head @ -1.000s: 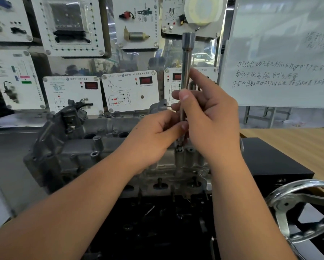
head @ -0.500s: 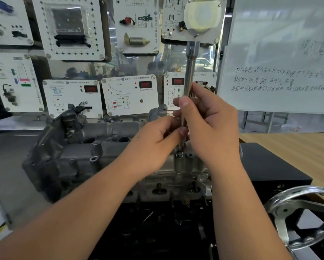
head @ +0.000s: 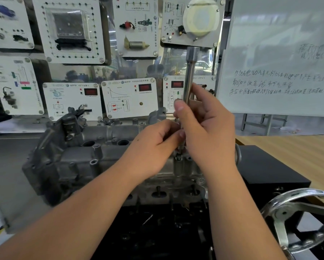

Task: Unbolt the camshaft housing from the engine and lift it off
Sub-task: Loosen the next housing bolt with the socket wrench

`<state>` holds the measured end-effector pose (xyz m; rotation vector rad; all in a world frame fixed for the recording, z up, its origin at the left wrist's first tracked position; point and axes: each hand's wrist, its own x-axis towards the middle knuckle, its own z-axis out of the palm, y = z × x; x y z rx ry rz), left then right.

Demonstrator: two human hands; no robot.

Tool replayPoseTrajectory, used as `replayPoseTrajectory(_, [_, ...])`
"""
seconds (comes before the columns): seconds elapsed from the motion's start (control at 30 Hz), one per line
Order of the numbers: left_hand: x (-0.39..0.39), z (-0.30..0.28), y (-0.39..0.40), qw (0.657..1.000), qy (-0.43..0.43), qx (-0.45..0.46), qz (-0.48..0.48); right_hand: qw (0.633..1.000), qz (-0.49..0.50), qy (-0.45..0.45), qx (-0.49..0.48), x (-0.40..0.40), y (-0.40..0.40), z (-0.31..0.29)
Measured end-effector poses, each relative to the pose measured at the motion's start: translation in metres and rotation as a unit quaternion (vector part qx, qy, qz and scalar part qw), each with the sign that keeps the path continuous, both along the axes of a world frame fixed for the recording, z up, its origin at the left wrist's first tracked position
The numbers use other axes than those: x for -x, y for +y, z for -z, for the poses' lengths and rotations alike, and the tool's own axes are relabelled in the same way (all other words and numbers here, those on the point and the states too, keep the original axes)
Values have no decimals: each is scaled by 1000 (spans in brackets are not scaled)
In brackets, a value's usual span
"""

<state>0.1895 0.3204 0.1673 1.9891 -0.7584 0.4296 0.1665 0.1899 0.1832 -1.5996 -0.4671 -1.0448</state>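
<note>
The grey cast camshaft housing [head: 78, 158] lies across the top of the engine [head: 163, 186] at mid frame. A long steel extension bar [head: 189, 72] stands nearly upright, its lower end on a bolt head [head: 178, 157] at the housing's right part. My right hand [head: 206, 126] grips the bar's middle, thumb against the shaft. My left hand [head: 155, 145] pinches the thin lower part of the bar just above the bolt. The bar's tip is hidden behind my fingers.
A chrome handwheel [head: 303, 218] sticks out at the lower right beside a black box [head: 270, 169]. A wooden table [head: 298, 152] lies to the right. Training panels [head: 129, 99] and a whiteboard [head: 281, 59] stand behind the engine.
The view has shifted slightly. Both hands stay on the bar at the same bolt, and my right fingers have shifted a little on the shaft.
</note>
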Motion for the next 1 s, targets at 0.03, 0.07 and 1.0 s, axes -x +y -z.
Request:
replayPoseTrajectory(0.03, [-1,1,0,1000,4,12,-2,1000,4,-8,-9,-1,2,1])
replayPoseTrajectory(0.07, [-2,1,0,1000,5,23,-4,1000,10,-17,-14,-2,4,2])
replayPoseTrajectory(1.0, [-1,0,0,999,15,21,21,1000,-4,-10,-9,2,7,2])
